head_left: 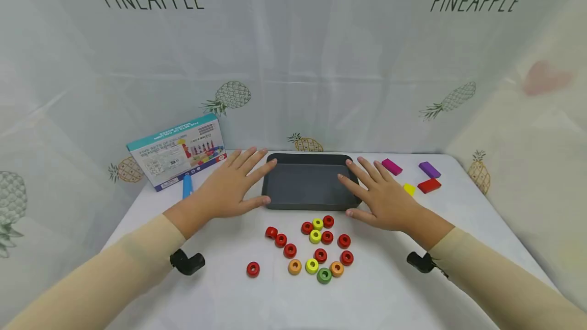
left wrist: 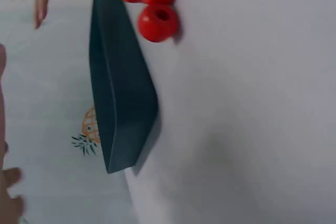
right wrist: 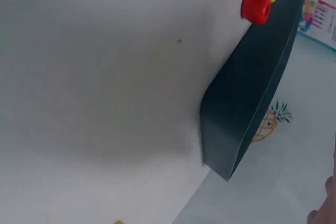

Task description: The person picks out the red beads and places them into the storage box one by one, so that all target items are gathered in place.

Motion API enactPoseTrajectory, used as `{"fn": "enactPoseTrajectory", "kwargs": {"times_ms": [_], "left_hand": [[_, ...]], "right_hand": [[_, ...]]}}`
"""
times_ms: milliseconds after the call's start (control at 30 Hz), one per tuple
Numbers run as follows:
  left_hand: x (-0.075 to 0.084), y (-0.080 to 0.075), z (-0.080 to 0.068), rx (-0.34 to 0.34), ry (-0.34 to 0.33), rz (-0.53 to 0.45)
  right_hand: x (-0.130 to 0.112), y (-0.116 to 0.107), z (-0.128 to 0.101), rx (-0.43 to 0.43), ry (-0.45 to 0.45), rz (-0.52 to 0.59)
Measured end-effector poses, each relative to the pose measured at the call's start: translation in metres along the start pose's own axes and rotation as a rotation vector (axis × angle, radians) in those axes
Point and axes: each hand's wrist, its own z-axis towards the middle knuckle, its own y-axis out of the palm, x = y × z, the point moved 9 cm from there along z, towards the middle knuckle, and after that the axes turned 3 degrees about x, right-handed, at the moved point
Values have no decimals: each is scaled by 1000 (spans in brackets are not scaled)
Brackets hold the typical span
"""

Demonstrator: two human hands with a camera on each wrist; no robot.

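Observation:
My left hand (head_left: 238, 185) is spread with straight fingers over the left end of a dark grey tray (head_left: 312, 205), palm down and holding nothing. On the other side, my right hand (head_left: 382, 195) has its fingers spread at the tray's right end, and it holds nothing either. In front of the tray lie several round beads with holes: red beads (head_left: 290, 251), yellow beads (head_left: 312, 266), orange beads (head_left: 295, 267) and one green bead (head_left: 324, 275). In the left wrist view, a red bead (left wrist: 152, 27) sits near the tray wall (left wrist: 128, 77).
A printed box (head_left: 179, 152) leans at the back left, with a blue piece (head_left: 187, 186) before it. At the back right lie a magenta block (head_left: 392, 167), a purple block (head_left: 429, 169), a red block (head_left: 429, 186) and a yellow block (head_left: 409, 189), partly hidden.

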Motion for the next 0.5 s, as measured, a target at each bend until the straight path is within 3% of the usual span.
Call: {"fn": "enactPoseTrajectory", "kwargs": {"times_ms": [133, 233, 400, 500], "left_hand": [[-27, 26, 8, -49, -268, -582], [-48, 52, 13, -73, -447, -865], [-71, 96, 19, -137, -698, -1025], [-75, 114, 21, -175, -782, -1080]], "right_hand": [[4, 2, -4, -22, 67, 107], [6, 2, -6, -31, 115, 193], [8, 3, -9, -56, 207, 347], [5, 5, -13, -88, 283, 486]]}}
